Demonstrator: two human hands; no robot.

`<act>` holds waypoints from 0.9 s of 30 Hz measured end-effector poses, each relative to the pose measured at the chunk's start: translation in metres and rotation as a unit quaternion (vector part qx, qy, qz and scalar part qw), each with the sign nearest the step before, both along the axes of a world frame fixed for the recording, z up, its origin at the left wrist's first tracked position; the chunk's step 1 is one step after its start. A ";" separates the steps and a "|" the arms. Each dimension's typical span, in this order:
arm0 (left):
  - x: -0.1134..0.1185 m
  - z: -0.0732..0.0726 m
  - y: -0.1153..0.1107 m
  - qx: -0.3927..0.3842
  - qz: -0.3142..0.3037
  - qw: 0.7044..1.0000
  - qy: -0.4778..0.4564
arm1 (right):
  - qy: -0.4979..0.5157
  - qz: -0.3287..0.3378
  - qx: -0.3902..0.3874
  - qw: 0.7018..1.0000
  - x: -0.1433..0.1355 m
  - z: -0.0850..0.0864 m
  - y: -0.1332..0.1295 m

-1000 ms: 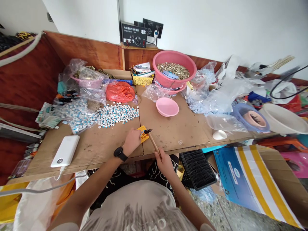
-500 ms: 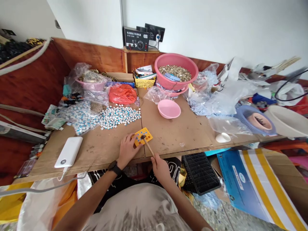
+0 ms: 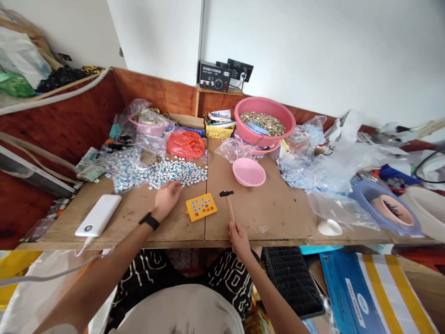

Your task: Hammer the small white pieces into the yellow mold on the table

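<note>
My right hand (image 3: 238,239) grips the wooden handle of a small black-headed hammer (image 3: 230,206), its head raised toward the table's middle. To the left of the hammer a yellow tray-like plate (image 3: 208,212) lies flat, with small blue-and-white pieces in several of its slots and a few slots showing orange-brown. My left hand (image 3: 167,200), a dark watch on its wrist, is at the near edge of a pile of small white-and-blue pieces (image 3: 189,172). Its fingers are bent and close together at the pile; what is between them is too small to make out.
A pink bowl (image 3: 249,172) stands beyond the hammer. Behind it a large pink basin (image 3: 292,121) holds brass-coloured bits. A red plastic bag (image 3: 187,144) lies behind the pile. A white power bank (image 3: 99,215) with a cable is at left, a white cup (image 3: 330,227) at right.
My left hand has let go of the yellow plate and moved left to the pile. My right hand has drawn the hammer off the plate to the right. The view has shifted.
</note>
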State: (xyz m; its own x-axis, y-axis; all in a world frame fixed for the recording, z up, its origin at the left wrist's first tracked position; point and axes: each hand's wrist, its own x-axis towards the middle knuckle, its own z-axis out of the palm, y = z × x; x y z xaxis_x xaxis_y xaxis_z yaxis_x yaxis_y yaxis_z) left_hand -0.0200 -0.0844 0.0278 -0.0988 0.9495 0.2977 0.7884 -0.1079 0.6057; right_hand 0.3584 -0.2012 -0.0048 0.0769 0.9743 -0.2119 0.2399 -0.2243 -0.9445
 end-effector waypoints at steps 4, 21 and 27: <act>-0.014 0.010 0.025 -0.011 -0.086 0.993 0.076 | 0.084 -0.010 -0.058 0.995 -0.006 -0.008 0.005; 0.056 0.017 -0.015 -0.027 -0.114 0.989 -0.090 | 0.123 -0.066 -0.047 0.989 -0.009 0.002 0.000; 0.116 0.002 -0.044 -0.020 -0.107 0.992 -0.058 | 0.121 -0.050 -0.049 0.990 -0.007 0.006 0.000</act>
State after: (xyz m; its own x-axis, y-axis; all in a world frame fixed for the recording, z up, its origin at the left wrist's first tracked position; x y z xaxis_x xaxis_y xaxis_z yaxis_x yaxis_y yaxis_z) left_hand 0.0957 -0.1279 0.0293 0.0744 0.9634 0.2574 0.6756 -0.2386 0.6976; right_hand 0.3511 -0.2012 0.0011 0.1083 0.9378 -0.3297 -0.0188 -0.3297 -0.9439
